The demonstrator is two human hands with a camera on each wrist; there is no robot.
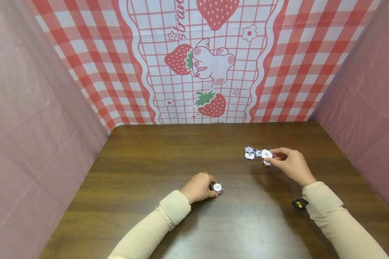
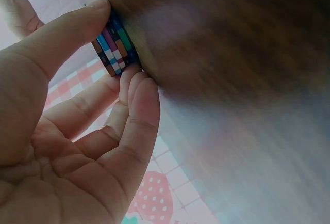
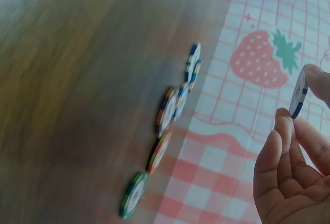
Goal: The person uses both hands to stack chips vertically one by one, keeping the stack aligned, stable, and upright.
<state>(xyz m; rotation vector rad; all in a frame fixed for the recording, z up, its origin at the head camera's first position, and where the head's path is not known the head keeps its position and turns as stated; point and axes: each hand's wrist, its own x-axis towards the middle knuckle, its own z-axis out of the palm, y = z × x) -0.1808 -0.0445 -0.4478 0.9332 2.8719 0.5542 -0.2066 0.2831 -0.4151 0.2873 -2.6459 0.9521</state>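
Observation:
My left hand [image 1: 199,187] holds a short stack of poker chips [image 1: 217,187] at the middle of the table, its top chip marked 100. In the left wrist view, thumb and fingertips grip the edges of the stack [image 2: 115,48], which shows several colours. Farther right, my right hand [image 1: 293,165] pinches a single white-faced poker chip [image 1: 266,154] between thumb and fingers. The right wrist view shows that chip [image 3: 299,94] raised off the table. Loose chips [image 1: 249,149] lie just beyond and left of the right hand, some overlapping.
The brown wooden table [image 1: 155,158] ends at a back wall of red-checked strawberry cloth [image 1: 107,64]. Pink cloth hangs along the left [image 1: 35,126] and right sides. In the right wrist view, a green-edged chip [image 3: 133,195] lies at the end of a row of loose chips.

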